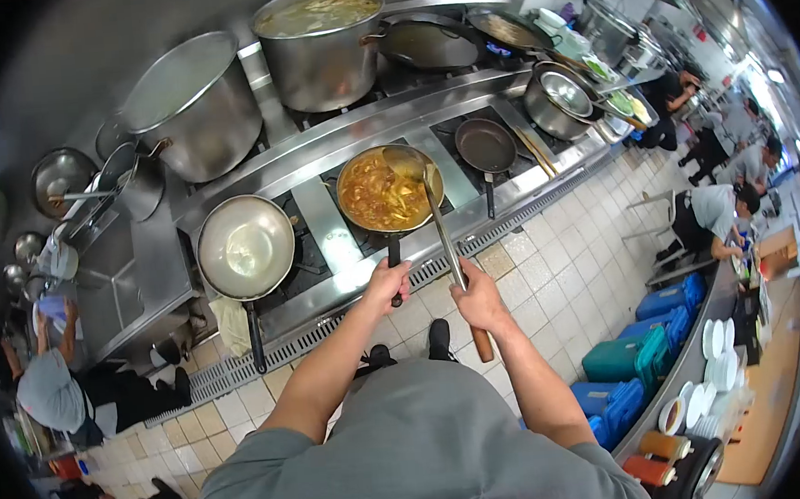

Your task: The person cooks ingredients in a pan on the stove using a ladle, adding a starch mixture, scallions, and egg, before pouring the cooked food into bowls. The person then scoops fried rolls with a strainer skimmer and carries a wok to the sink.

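Note:
My left hand point(387, 282) is wrapped round the black handle of a frying pan point(350, 219) on the stove. Brown-orange saucy food with pale pieces point(382, 193) fills the pan. In my right hand point(479, 294) is a long metal ladle point(441, 223) with a wooden handle end. The ladle's bowl rests in the food at the pan's upper right side. To the left sits a wide pale frying pan point(245, 246) with a little liquid in it. A small dark frying pan point(485, 145) stands on the burner to the right.
Two large stockpots point(320, 60) stand behind on the stove, beside dark woks point(432, 43). A cream cloth point(231, 324) hangs at the front edge. Blue and green bins point(626, 361) line the right counter. Co-workers are at left point(53, 390) and far right point(708, 214).

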Available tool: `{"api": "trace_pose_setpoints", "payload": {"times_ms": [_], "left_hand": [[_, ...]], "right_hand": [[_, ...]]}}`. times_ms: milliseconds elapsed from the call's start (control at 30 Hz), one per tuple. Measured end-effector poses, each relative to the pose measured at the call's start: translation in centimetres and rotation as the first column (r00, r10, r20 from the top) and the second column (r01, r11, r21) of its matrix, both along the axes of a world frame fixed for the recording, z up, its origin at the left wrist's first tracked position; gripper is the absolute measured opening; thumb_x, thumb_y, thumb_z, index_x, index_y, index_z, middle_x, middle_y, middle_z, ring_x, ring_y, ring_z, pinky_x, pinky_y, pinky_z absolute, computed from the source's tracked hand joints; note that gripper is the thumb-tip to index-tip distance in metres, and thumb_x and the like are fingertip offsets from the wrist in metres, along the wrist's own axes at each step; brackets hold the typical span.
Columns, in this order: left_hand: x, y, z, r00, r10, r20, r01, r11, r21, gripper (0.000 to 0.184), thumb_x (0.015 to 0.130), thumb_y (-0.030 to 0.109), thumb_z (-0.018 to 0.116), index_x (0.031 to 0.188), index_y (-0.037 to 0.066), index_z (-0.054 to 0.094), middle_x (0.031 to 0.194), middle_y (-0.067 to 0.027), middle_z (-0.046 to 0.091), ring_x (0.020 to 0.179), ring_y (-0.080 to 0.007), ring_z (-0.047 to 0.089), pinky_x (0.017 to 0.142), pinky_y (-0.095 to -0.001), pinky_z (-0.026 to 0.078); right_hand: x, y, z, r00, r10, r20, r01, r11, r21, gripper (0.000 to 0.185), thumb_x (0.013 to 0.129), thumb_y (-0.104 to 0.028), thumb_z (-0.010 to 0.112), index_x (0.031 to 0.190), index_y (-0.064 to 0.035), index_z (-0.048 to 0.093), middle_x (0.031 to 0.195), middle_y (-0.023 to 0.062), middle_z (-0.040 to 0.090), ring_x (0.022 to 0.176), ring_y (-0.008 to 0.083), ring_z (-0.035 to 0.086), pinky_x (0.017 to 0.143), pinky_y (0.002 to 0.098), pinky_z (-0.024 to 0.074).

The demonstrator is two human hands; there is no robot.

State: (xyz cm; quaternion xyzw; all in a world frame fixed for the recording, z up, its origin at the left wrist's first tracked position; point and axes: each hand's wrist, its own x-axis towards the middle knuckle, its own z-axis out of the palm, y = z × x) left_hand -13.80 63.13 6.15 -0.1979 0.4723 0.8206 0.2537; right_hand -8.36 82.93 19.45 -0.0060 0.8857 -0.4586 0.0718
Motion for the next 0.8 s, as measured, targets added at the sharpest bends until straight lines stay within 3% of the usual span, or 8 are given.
{"api": "trace_pose_setpoints", "payload": {"times_ms": [67,167,200,400,567,667,800], "left_hand": [[0.6,-1.0,-0.1,0.999,-0.032,-0.011,0.032,0.999,0.022,0.020,0.098,0.015,0.063,0.102,0.009,0.045,0.065,0.0011,0.044,0.045,-0.0094,0.043,0.038,-0.0297,0.039],[1.7,-2.3,0.0,0.997,-0.075,-0.010,0.075,0.997,0.015,0.020,0.097,0.015,0.064,0.103,0.009,0.046,0.065,0.0010,0.044,0.044,-0.0092,0.043,0.038,-0.0293,0.038],[2.2,-2.4,-0.1,0.996,-0.091,-0.024,0.091,0.996,-0.020,0.022,0.096,0.014,0.065,0.103,0.008,0.045,0.064,0.0008,0.045,0.044,-0.0092,0.043,0.038,-0.0292,0.038],[6.1,-2.1,2.1,0.973,-0.229,-0.038,0.218,0.958,-0.185,0.021,0.096,0.012,0.062,0.107,0.009,0.045,0.065,0.0012,0.044,0.044,-0.0089,0.041,0.038,-0.0288,0.036],[9.9,0.6,4.6,0.959,-0.274,-0.078,0.253,0.945,-0.209,0.021,0.096,0.012,0.062,0.107,0.009,0.044,0.064,0.0012,0.043,0.043,-0.0098,0.042,0.038,-0.0295,0.036],[12.1,3.0,5.6,0.944,-0.323,-0.071,0.290,0.912,-0.290,0.021,0.095,0.011,0.062,0.107,0.009,0.045,0.064,0.0010,0.043,0.042,-0.0100,0.042,0.038,-0.0297,0.037],[15.5,7.6,6.5,0.932,-0.357,-0.052,0.325,0.893,-0.310,0.021,0.095,0.009,0.062,0.108,0.009,0.046,0.063,0.0003,0.043,0.042,-0.0101,0.041,0.038,-0.0297,0.038]], "right_hand": [[1.7,1.0,-0.3,0.998,-0.023,-0.055,0.032,0.987,0.159,0.051,0.085,-0.011,0.066,0.134,0.0025,0.055,0.097,0.0297,0.068,0.093,0.0433,0.068,0.083,0.0445,0.0531],[3.7,0.9,1.7,0.997,-0.065,-0.028,0.069,0.980,0.186,0.052,0.085,-0.011,0.066,0.135,0.0035,0.054,0.098,0.0315,0.067,0.097,0.0457,0.067,0.085,0.0465,0.0533],[4.1,1.0,1.5,0.996,-0.068,-0.061,0.079,0.975,0.207,0.047,0.085,-0.009,0.064,0.130,-0.0001,0.053,0.098,0.0319,0.067,0.095,0.0501,0.064,0.083,0.0538,0.0519],[4.4,3.2,-1.3,0.992,-0.030,-0.122,0.061,0.965,0.254,0.044,0.087,-0.010,0.063,0.129,-0.0004,0.053,0.095,0.0309,0.067,0.093,0.0493,0.064,0.082,0.0554,0.0511],[4.9,5.5,-4.5,0.994,-0.057,-0.095,0.083,0.949,0.304,0.053,0.088,-0.012,0.062,0.138,0.0002,0.049,0.099,0.0276,0.067,0.093,0.0460,0.065,0.081,0.0539,0.0530],[7.4,8.5,-4.7,0.981,0.062,-0.185,0.018,0.915,0.403,0.051,0.088,-0.013,0.061,0.138,-0.0042,0.053,0.105,0.0216,0.067,0.090,0.0412,0.068,0.078,0.0509,0.0558],[14.0,15.8,-0.7,0.986,0.134,-0.099,-0.072,0.877,0.474,0.053,0.088,-0.013,0.059,0.140,-0.0089,0.053,0.103,0.0200,0.067,0.088,0.0391,0.068,0.077,0.0493,0.0567]]}}
